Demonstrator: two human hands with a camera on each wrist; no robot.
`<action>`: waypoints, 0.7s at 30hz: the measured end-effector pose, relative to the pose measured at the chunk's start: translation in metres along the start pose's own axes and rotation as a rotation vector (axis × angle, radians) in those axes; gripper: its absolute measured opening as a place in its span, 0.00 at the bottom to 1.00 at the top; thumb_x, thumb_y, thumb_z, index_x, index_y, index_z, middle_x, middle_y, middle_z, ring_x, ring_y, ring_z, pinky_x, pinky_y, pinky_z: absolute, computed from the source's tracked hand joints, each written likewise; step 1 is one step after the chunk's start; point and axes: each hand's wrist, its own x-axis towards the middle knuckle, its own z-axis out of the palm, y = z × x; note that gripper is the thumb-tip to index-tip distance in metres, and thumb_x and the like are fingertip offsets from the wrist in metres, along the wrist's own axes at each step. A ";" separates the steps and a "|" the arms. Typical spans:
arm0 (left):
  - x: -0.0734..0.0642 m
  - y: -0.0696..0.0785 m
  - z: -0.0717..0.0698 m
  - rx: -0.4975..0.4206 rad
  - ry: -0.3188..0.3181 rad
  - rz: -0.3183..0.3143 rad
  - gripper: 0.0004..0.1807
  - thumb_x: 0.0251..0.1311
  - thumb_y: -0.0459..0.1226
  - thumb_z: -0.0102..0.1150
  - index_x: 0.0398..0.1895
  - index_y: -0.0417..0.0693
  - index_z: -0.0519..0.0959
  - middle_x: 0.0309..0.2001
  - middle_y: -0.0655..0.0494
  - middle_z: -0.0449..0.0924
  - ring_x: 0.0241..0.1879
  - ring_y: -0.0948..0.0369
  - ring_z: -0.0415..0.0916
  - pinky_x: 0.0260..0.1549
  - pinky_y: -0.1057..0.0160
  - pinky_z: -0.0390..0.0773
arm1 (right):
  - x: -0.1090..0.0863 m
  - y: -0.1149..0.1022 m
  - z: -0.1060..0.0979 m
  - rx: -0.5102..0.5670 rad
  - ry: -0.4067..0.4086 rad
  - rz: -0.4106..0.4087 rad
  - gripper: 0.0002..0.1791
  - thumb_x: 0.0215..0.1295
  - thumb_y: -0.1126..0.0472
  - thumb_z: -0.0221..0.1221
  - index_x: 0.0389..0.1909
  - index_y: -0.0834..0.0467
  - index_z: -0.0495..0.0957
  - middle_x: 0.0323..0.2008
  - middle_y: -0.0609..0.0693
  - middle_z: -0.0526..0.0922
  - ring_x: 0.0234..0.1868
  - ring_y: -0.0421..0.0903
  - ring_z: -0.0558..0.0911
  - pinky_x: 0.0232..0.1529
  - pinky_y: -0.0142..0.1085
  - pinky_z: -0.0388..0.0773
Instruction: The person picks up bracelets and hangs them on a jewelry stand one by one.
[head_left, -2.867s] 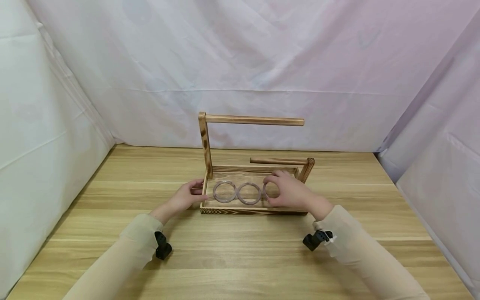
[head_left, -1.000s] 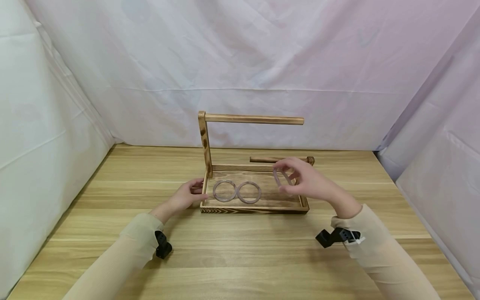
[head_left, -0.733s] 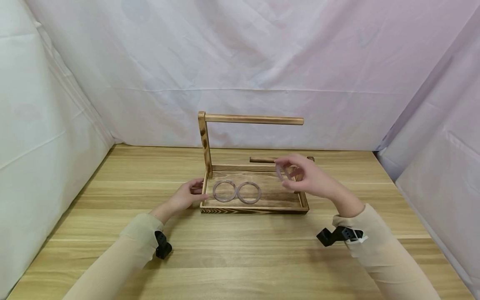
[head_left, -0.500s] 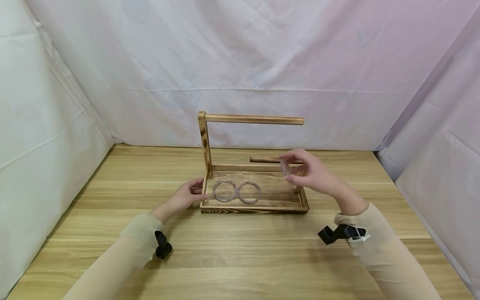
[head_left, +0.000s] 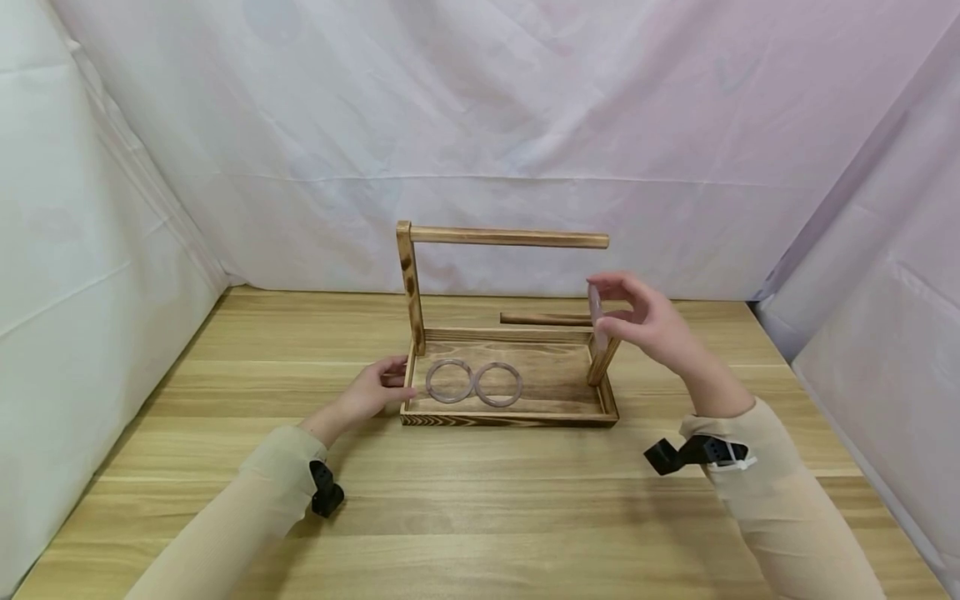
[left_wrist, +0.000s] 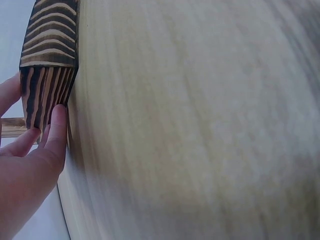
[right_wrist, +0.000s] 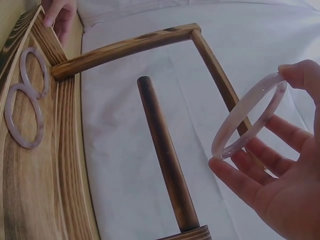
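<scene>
A wooden bangle stand point(head_left: 510, 421) has a shallow tray base and two horizontal rods. My left hand point(head_left: 367, 393) holds the tray's left end, thumb over the rim; in the left wrist view its fingers point(left_wrist: 58, 125) lie against the striped end. My right hand point(head_left: 651, 327) pinches a pale lilac bangle point(right_wrist: 245, 106) between thumb and fingers. The raised bangle shows nearly edge-on in the head view, beside the low rod's point(head_left: 543, 319) right part. Two similar bangles, a left one point(head_left: 428, 383) and a right one point(head_left: 521, 386), lie side by side in the tray.
The upper rod point(head_left: 510, 237) runs right from the left post point(head_left: 412, 292) and ends free. The low rod runs left from the short right post point(head_left: 603, 362). The wood-grain table point(head_left: 480, 508) is bounded by pale cloth point(head_left: 495, 125) behind and at both sides.
My right hand has lifted the third bangle from the tray's right side, moved it up and right, and turned it nearly edge-on. My left hand keeps its place.
</scene>
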 end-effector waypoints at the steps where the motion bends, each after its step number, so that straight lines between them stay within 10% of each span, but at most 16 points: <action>1: 0.000 0.001 0.000 0.000 0.000 0.000 0.36 0.61 0.33 0.57 0.69 0.31 0.54 0.61 0.32 0.64 0.60 0.41 0.66 0.55 0.52 0.74 | 0.001 -0.001 -0.001 0.001 0.009 0.003 0.23 0.62 0.73 0.54 0.59 0.60 0.67 0.51 0.39 0.71 0.50 0.35 0.72 0.49 0.21 0.73; 7: -0.002 0.004 -0.001 -0.002 -0.003 -0.003 0.36 0.61 0.33 0.57 0.69 0.31 0.53 0.61 0.32 0.64 0.60 0.41 0.66 0.55 0.52 0.74 | 0.004 -0.003 -0.005 0.025 0.082 0.046 0.24 0.63 0.72 0.53 0.56 0.48 0.68 0.51 0.42 0.69 0.51 0.38 0.71 0.47 0.21 0.75; 21: -0.003 0.005 0.001 -0.019 -0.004 -0.006 0.35 0.61 0.32 0.56 0.69 0.30 0.53 0.62 0.31 0.63 0.60 0.41 0.66 0.54 0.53 0.75 | 0.009 0.004 -0.018 0.003 0.180 0.130 0.24 0.67 0.64 0.52 0.65 0.53 0.65 0.53 0.42 0.69 0.54 0.39 0.67 0.46 0.21 0.70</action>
